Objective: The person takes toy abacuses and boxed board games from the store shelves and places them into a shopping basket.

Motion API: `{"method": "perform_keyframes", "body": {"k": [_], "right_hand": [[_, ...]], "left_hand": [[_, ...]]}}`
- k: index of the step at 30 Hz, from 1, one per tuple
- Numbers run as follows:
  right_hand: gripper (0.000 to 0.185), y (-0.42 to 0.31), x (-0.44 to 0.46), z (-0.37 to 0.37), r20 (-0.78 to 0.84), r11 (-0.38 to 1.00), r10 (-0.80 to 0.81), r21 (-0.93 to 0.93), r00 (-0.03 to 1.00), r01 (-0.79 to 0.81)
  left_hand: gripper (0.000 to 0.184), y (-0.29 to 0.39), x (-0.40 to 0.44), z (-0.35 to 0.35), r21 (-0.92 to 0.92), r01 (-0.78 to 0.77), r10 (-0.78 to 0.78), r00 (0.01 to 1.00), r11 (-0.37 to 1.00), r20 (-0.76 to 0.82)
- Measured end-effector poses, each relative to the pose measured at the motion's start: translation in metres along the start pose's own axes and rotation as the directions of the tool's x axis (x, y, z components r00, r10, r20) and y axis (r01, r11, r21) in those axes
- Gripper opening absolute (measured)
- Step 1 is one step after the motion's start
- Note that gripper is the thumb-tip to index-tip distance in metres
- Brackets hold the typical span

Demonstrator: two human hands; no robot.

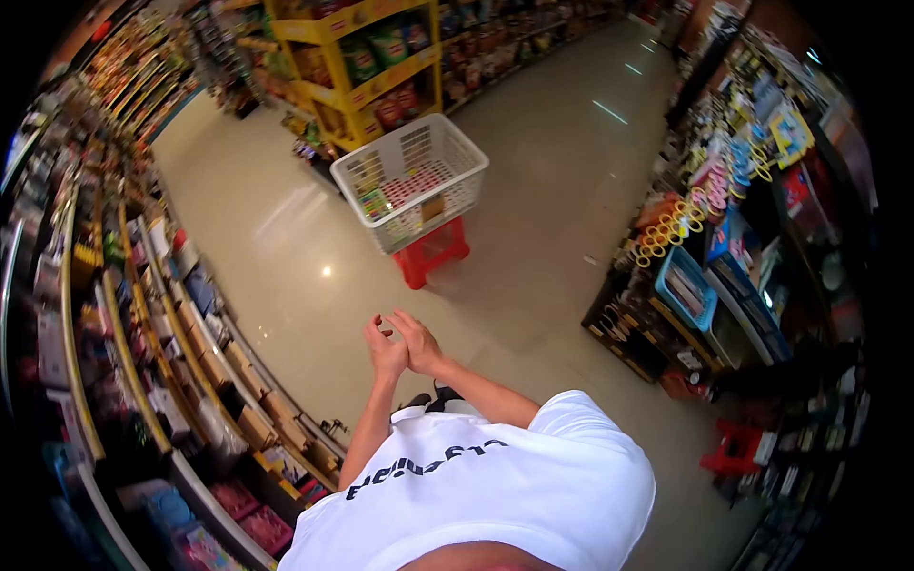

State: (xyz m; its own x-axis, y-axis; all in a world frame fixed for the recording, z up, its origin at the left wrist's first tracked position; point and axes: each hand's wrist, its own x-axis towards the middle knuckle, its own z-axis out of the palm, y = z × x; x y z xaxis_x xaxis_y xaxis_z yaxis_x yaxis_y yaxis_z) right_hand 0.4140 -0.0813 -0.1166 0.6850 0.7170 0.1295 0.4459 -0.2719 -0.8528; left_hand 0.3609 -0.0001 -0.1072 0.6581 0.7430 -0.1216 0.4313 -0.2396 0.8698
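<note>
My left hand [385, 350] and my right hand [417, 343] meet in front of my body, palms turned toward each other. The left fingers are loosely bent and apart; the right fingers reach over toward them. I see nothing held in either. Ahead of both hands, and not touched by them, a white plastic basket [383, 235] rests on a red stool [419, 263]. Inside the basket lie colourful packets [374, 204] at its left, a red-and-white patterned area and a small brown item [432, 207].
Shelves [205, 357] of boxed goods curve along my left. A yellow display rack [357, 98] with snack bags stands behind the basket. To my right is a stand with yellow rings [669, 228] and a blue basket [687, 288]; another red stool [735, 445] sits lower right. Shiny tiled floor [533, 228] lies between.
</note>
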Motion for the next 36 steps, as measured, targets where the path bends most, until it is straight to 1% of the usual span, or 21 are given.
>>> {"method": "perform_keyframes", "body": {"k": [4, 6, 7, 9, 11, 13, 15, 16, 17, 19, 20, 23, 24, 25, 26, 27, 29, 31, 33, 34, 36], "right_hand": [[0.049, 0.017, 0.006, -0.014, -0.081, 0.996, 0.087, 0.011, 0.993, -0.087], [0.049, 0.027, 0.012, -0.015, -0.116, 0.992, 0.126, 0.012, 0.985, -0.126], [0.049, 0.031, 0.016, -0.014, -0.13, 0.989, 0.151, 0.02, 0.98, -0.15], [0.051, 0.043, 0.026, -0.017, -0.173, 0.984, 0.175, 0.007, 0.969, -0.177], [0.052, 0.048, 0.039, -0.021, -0.182, 0.978, 0.206, -0.005, 0.962, -0.21], [0.05, 0.059, 0.061, -0.021, -0.218, 0.974, 0.211, -0.036, 0.953, -0.224], [0.045, 0.065, 0.083, -0.023, -0.228, 0.971, 0.228, -0.019, 0.946, -0.239], [0.04, 0.063, 0.088, -0.026, -0.212, 0.965, 0.257, 0.003, 0.943, -0.262], [0.04, 0.063, 0.098, -0.029, -0.207, 0.964, 0.258, -0.005, 0.944, -0.264], [0.037, 0.056, 0.127, -0.037, -0.085, 0.94, 0.33, -0.057, 0.94, -0.336], [0.034, 0.068, 0.139, -0.028, -0.21, 0.961, 0.211, -0.136, 0.954, -0.243], [0.031, 0.084, 0.196, -0.028, -0.167, 0.946, 0.217, -0.209, 0.962, -0.25], [0.028, 0.088, 0.209, -0.02, -0.196, 0.942, 0.212, -0.221, 0.958, -0.253], [0.028, 0.087, 0.224, -0.015, -0.173, 0.944, 0.215, -0.216, 0.961, -0.25], [0.026, 0.084, 0.241, -0.013, -0.187, 0.941, 0.199, -0.239, 0.962, -0.241], [0.023, 0.082, 0.251, -0.009, -0.184, 0.936, 0.191, -0.261, 0.964, -0.235], [0.02, 0.091, 0.276, 0.003, -0.121, 0.934, 0.216, -0.262, 0.969, -0.241], [0.019, 0.095, 0.296, 0.007, -0.011, 0.894, 0.354, -0.291, 0.935, -0.342], [0.02, 0.095, 0.32, -0.001, 0.07, 0.921, 0.287, -0.295, 0.955, -0.255], [0.022, 0.111, 0.321, 0.008, -0.041, 0.941, 0.115, -0.317, 0.992, -0.122], [0.021, 0.113, 0.337, 0.011, 0.002, 0.94, 0.128, -0.319, 0.992, -0.121]], "left_hand": [[0.067, 0.001, 0.017, 0.025, 0.019, -0.049, 0.046, 0.994, 0.999, 0.096], [0.067, 0.002, 0.03, 0.032, 0.029, -0.009, 0.006, 0.995, 1.0, 0.1], [0.067, 0.002, 0.036, 0.037, 0.027, -0.02, 0.017, 0.992, 0.999, 0.124], [0.066, 0.001, 0.05, 0.048, 0.073, 0.001, -0.014, 0.984, 0.997, 0.176], [0.065, 0.001, 0.072, 0.057, 0.051, -0.03, 0.018, 0.976, 0.998, 0.218], [0.064, 0.013, 0.095, 0.061, 0.026, -0.012, 0.004, 0.959, 1.0, 0.282], [0.062, 0.01, 0.117, 0.069, 0.04, -0.039, 0.024, 0.949, 0.998, 0.315], [0.061, 0.008, 0.127, 0.073, 0.054, -0.049, 0.029, 0.945, 0.997, 0.326], [0.061, 0.005, 0.139, 0.075, 0.047, -0.042, 0.024, 0.945, 0.998, 0.326], [0.058, 0.01, 0.167, 0.075, -0.039, -0.141, 0.145, 0.928, 0.989, 0.343], [0.055, 0.012, 0.18, 0.075, -0.042, -0.052, 0.064, 0.926, 0.998, 0.372], [0.053, -0.001, 0.237, 0.091, -0.115, -0.027, 0.066, 0.933, 0.993, 0.353], [0.048, -0.005, 0.251, 0.088, -0.083, 0.016, 0.017, 0.927, 0.996, 0.375], [0.048, -0.019, 0.269, 0.094, -0.077, 0.035, -0.004, 0.931, 0.996, 0.364], [0.046, -0.041, 0.288, 0.104, -0.162, 0.172, -0.085, 0.895, 0.972, 0.439], [0.044, -0.058, 0.296, 0.106, -0.234, 0.325, -0.168, 0.842, 0.916, 0.512], [0.042, -0.038, 0.313, 0.092, -0.285, 0.387, -0.21, 0.842, 0.877, 0.497], [0.041, -0.055, 0.33, 0.099, -0.219, 0.356, -0.234, 0.866, 0.908, 0.441], [0.041, -0.035, 0.347, 0.091, -0.225, 0.407, -0.28, 0.853, 0.886, 0.442], [0.041, -0.025, 0.35, 0.083, -0.229, 0.427, -0.304, 0.852, 0.875, 0.427], [0.044, -0.013, 0.359, 0.076, -0.306, 0.464, -0.319, 0.849, 0.831, 0.42]]}}
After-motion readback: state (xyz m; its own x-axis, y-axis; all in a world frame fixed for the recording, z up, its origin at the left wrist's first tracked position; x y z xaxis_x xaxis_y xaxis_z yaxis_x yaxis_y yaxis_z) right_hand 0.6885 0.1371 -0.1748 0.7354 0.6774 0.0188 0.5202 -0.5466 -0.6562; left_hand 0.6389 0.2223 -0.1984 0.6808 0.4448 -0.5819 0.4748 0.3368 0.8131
